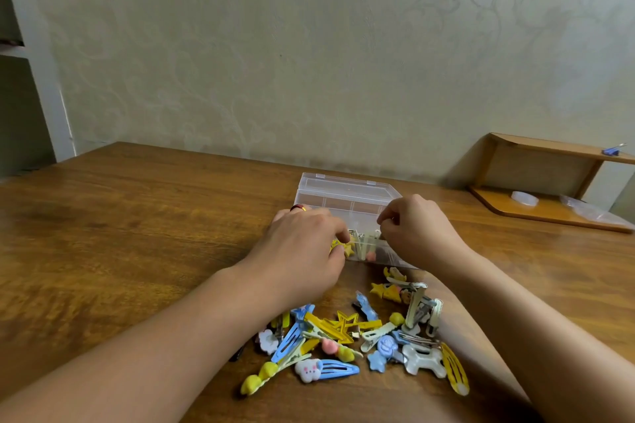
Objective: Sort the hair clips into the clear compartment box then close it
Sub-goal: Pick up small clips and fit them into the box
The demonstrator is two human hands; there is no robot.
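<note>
So both hands are over the clear compartment box [347,197] right now, which sits open on the wooden table [137,233] with its lid tipped up at the back. The left hand [305,244] has its fingers curled and looks to be pinching a yellow star clip [346,248] at the near left compartment. The right hand [415,230] has its fingertips bunched together over the pale clips [364,242] already standing in the near compartment; I honestly can't tell if it's holding one or just nudging them.

The big pile of loose clips [357,336] is on the table just in front of the box, between the forearms, so I'd say the sorting is barely started and the closing is a long way off.

If it were me doing this bit: lay each clip flat and lengthwise instead of standing it on end, otherwise they stick up above the dividers and the lid won't snap shut later. Keep yellows with yellows since that section is already going. Also steady the box with one hand while dropping with the other, it looks light and could slide toward the wall
</note>
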